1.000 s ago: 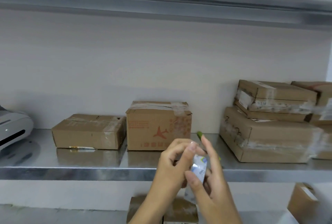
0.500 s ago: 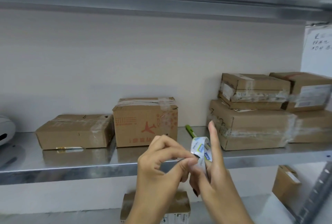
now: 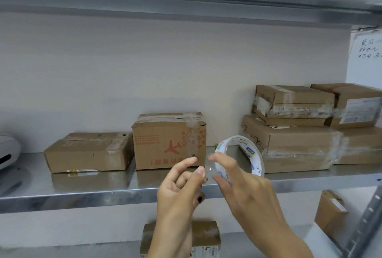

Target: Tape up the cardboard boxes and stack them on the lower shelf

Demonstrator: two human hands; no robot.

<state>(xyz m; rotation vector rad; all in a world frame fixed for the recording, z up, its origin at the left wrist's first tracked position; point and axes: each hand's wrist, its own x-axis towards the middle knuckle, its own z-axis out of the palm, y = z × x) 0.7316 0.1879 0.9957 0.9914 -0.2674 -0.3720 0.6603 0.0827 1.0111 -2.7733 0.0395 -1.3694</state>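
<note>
My right hand [image 3: 241,185] grips a roll of clear tape [image 3: 239,157] with a white, blue-printed core, held in front of the steel shelf [image 3: 82,191]. My left hand [image 3: 182,183] pinches the loose end of the tape just left of the roll. Behind the hands stands a taped cardboard box with a red plane print [image 3: 165,144]. A flat taped box [image 3: 88,152] lies to its left. On the lower shelf [image 3: 62,249], a taped box [image 3: 206,237] shows partly behind my left forearm.
A stack of taped boxes [image 3: 299,133] fills the shelf's right side. A white device [image 3: 8,150] sits at the far left. Another box [image 3: 330,214] leans at lower right beside a shelf upright [image 3: 365,226]. A handwritten paper [image 3: 365,51] hangs top right.
The roll has turned so its open ring faces me and moved right. My left hand has drawn a short length of tape away from it. The view has shifted slightly.
</note>
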